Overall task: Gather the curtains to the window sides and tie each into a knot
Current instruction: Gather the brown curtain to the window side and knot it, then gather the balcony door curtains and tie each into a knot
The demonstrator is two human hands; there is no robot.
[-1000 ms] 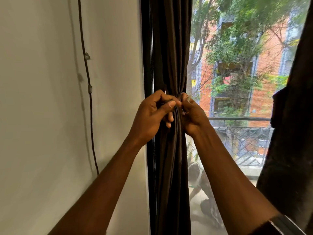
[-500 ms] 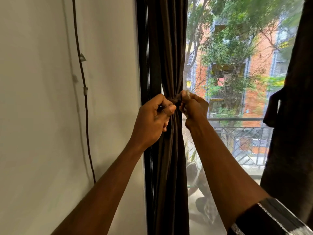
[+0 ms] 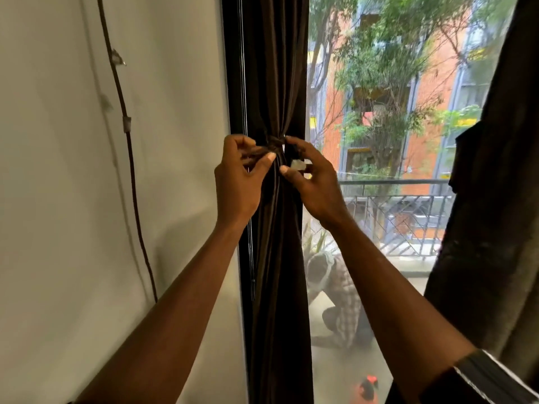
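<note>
The dark brown left curtain (image 3: 277,272) hangs gathered against the left window frame, cinched by a dark tie (image 3: 274,141) at hand height. My left hand (image 3: 239,182) is on the tie's left side, with its thumb against the fabric and its curled fingers holding thin dark strands of the tie. On the right side, my right hand (image 3: 313,182) has its fingertip on the knot, and a small white tag (image 3: 297,164) sits between thumb and fingers. The right curtain (image 3: 490,214) hangs loose and bunched at the right edge.
A white wall (image 3: 73,228) with a thin brown cable (image 3: 131,170) clipped to it fills the left. Through the window pane (image 3: 379,141) I see trees, a brick building, a balcony railing (image 3: 408,223) and a crouching person (image 3: 338,301) outside.
Both hands have loosened from tight grips at the cinch to spread, curved fingers. The knot now shows between them, and the view has shifted slightly.
</note>
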